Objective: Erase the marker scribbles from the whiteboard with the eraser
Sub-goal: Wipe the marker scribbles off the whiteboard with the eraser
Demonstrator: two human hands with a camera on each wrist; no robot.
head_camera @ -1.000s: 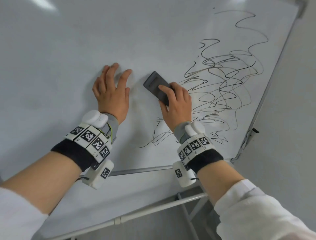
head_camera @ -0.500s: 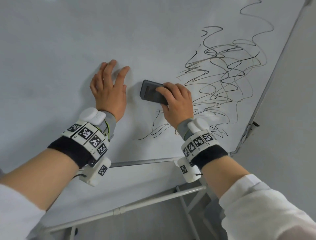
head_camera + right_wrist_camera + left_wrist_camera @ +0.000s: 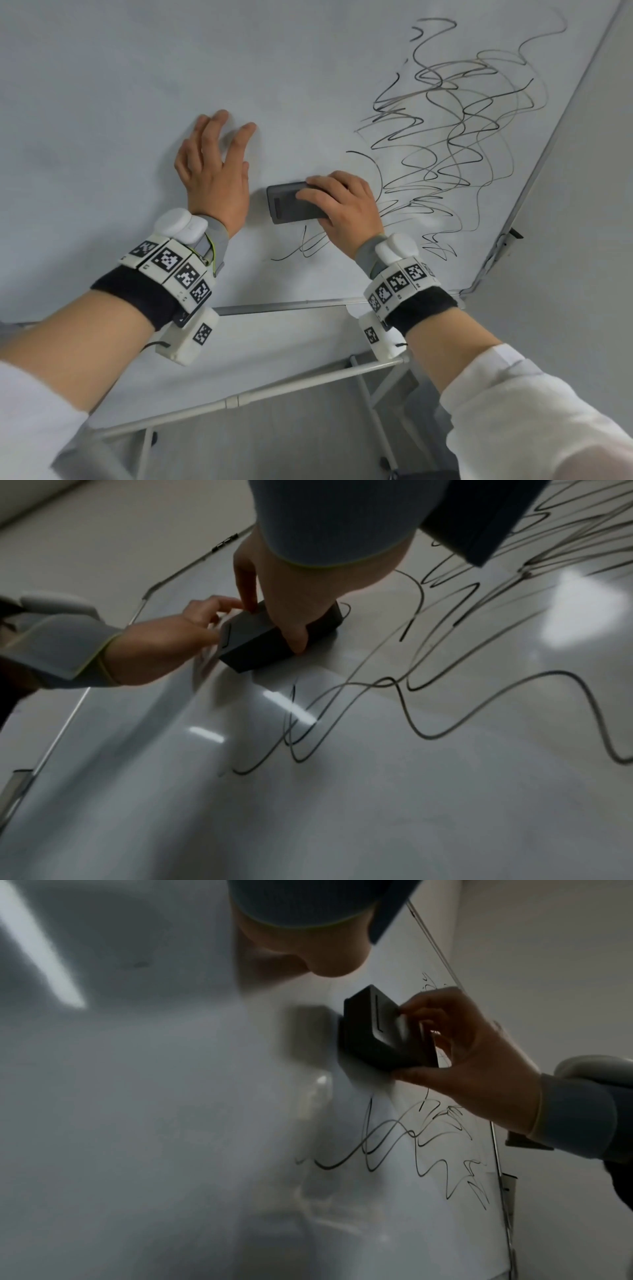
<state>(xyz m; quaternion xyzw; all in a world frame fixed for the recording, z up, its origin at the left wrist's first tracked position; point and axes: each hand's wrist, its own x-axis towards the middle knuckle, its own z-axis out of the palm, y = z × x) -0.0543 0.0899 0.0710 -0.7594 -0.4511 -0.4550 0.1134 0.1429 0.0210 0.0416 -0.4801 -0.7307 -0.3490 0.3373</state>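
Whiteboard (image 3: 137, 85) scribbles (image 3: 455, 137) lie beside us; our right hand (image 3: 346, 209) clamps the eraser (image 3: 291, 202), fingers over it; left hand (image 3: 215, 178) rests flat, fingers apart.

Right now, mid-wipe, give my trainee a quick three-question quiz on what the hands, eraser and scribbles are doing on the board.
1. True or false: the left hand lies flat on the whiteboard and holds nothing.
2. Which hand grips the eraser? A) left hand B) right hand C) both
3. Fill in: seen from the head camera, most of the scribbles lie to the ____ of the eraser.

Key: 1 true. 2 B, fingers on top, thumb at its lower edge. 3 right, with a few strokes below it.
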